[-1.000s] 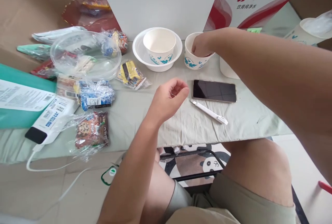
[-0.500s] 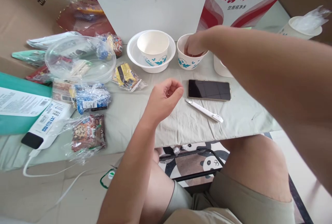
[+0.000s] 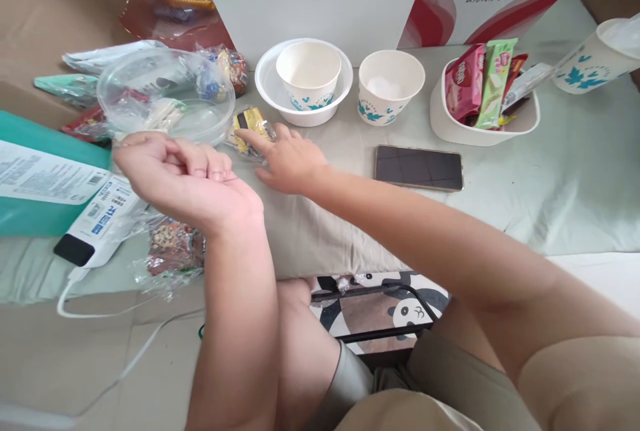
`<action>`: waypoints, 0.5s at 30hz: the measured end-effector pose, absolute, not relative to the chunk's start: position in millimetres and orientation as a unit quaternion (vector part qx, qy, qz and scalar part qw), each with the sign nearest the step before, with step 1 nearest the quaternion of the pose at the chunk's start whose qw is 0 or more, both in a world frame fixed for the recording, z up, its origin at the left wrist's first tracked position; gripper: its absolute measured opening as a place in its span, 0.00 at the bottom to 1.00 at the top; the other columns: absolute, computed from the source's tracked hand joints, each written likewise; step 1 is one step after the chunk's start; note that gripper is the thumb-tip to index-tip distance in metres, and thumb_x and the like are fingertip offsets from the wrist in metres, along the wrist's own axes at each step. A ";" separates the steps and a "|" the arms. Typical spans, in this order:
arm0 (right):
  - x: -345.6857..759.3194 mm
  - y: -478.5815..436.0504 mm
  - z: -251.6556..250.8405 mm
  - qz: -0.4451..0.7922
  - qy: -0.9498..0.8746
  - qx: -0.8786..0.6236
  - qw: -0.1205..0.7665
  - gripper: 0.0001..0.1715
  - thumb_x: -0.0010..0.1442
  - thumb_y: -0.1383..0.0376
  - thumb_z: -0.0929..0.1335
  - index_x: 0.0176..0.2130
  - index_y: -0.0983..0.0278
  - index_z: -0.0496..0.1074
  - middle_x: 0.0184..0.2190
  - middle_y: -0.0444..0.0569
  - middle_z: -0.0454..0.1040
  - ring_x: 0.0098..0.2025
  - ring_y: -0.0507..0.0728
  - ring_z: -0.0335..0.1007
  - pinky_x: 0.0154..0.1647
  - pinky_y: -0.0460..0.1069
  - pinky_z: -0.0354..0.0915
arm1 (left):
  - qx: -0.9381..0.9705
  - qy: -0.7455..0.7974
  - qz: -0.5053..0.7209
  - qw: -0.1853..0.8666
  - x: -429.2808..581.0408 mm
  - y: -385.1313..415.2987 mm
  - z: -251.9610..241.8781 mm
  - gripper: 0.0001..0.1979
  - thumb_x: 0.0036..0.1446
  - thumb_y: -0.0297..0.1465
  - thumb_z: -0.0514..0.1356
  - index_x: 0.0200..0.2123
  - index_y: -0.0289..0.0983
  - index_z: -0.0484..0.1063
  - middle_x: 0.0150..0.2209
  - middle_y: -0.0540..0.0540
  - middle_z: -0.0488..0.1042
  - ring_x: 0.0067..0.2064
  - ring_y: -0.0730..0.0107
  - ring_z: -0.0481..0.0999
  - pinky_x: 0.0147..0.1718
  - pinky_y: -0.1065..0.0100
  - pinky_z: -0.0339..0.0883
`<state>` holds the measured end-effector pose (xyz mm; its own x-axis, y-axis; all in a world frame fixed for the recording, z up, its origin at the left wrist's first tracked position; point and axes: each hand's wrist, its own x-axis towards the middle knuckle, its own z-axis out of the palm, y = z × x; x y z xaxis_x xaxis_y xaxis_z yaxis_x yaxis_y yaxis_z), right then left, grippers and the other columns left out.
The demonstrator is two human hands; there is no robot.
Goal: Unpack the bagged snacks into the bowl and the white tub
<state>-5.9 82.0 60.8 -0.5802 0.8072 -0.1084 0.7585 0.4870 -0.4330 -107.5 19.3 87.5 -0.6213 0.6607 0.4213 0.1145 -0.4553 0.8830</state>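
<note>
My left hand (image 3: pixel 183 181) is turned at the wrist with its fingers curled in, over the left-hand packets; anything inside it is hidden. The blue packet seen earlier is covered by it. My right hand (image 3: pixel 293 161) reaches across to the left, fingers spread. Its forefinger lies over a small yellow snack packet (image 3: pixel 254 126) in clear wrap; I cannot tell whether it touches. Just behind the left hand is a clear plastic lid or tray (image 3: pixel 227 94). A brown snack packet (image 3: pixel 175 244) is partly hidden below the left wrist.
A white bowl (image 3: pixel 261 94) holds a paper cup (image 3: pixel 307 71). Another paper cup (image 3: pixel 390 84) has something whitish inside. A black phone (image 3: pixel 419 168) lies nearby. Packets fill a white bin (image 3: pixel 485 131) at right. A white power bank (image 3: pixel 107 218) and a teal package (image 3: pixel 40 178) are left.
My right hand has left the paper cup and swung left to the yellow packet. My left hand has moved left over the packets. The white utility knife no longer shows; the white bin is uncovered.
</note>
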 end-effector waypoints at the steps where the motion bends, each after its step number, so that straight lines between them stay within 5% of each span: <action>1: -15.3 82.6 57.5 0.218 -0.858 -0.463 0.040 0.45 0.67 0.52 0.69 0.75 0.42 0.50 0.68 0.54 0.64 0.64 0.70 0.66 0.63 0.67 0.66 | 0.410 0.485 0.748 0.193 -116.6 19.5 80.2 0.18 0.63 0.44 0.50 0.24 0.43 0.52 0.20 0.50 0.52 0.23 0.66 0.63 0.21 0.60 0.48; 5: -24.7 88.6 56.6 0.203 -0.854 -0.476 0.043 0.38 0.68 0.62 0.67 0.73 0.45 0.58 0.65 0.56 0.67 0.66 0.71 0.64 0.64 0.66 0.63 | 0.426 0.450 0.755 0.216 -137.6 22.1 57.2 0.14 0.64 0.45 0.50 0.28 0.45 0.58 0.22 0.48 0.61 0.28 0.60 0.74 0.22 0.58 0.51; 9: 7.9 74.5 59.1 0.273 -0.837 -0.460 0.111 0.36 0.65 0.67 0.64 0.70 0.55 0.64 0.57 0.59 0.72 0.54 0.68 0.72 0.56 0.61 0.68 | 0.422 0.434 0.758 0.245 -134.2 22.9 63.3 0.14 0.64 0.43 0.50 0.28 0.44 0.53 0.23 0.49 0.60 0.31 0.59 0.74 0.24 0.57 0.51; 12: 52.1 44.2 59.8 0.395 -0.779 -0.437 0.215 0.31 0.63 0.62 0.66 0.65 0.60 0.68 0.55 0.55 0.76 0.51 0.64 0.73 0.56 0.59 0.69 | 0.340 0.451 0.776 0.281 -114.5 21.5 84.9 0.14 0.61 0.36 0.52 0.26 0.42 0.48 0.21 0.50 0.48 0.22 0.66 0.59 0.23 0.59 0.44; 14: 85.3 21.1 60.3 0.543 -0.666 -0.431 0.274 0.29 0.64 0.55 0.67 0.62 0.57 0.67 0.54 0.53 0.76 0.45 0.60 0.74 0.46 0.54 0.71 | 0.264 0.459 0.806 0.265 -98.7 21.5 97.5 0.14 0.56 0.32 0.55 0.25 0.42 0.49 0.22 0.52 0.42 0.20 0.70 0.44 0.22 0.61 0.38; 15: 101.3 10.5 60.4 0.621 -0.582 -0.429 0.302 0.28 0.63 0.51 0.66 0.59 0.56 0.67 0.51 0.52 0.77 0.42 0.59 0.75 0.38 0.52 0.70 | 0.275 0.452 0.796 0.294 -91.6 21.8 100.9 0.13 0.54 0.32 0.56 0.24 0.42 0.51 0.22 0.52 0.44 0.21 0.70 0.45 0.22 0.62 0.39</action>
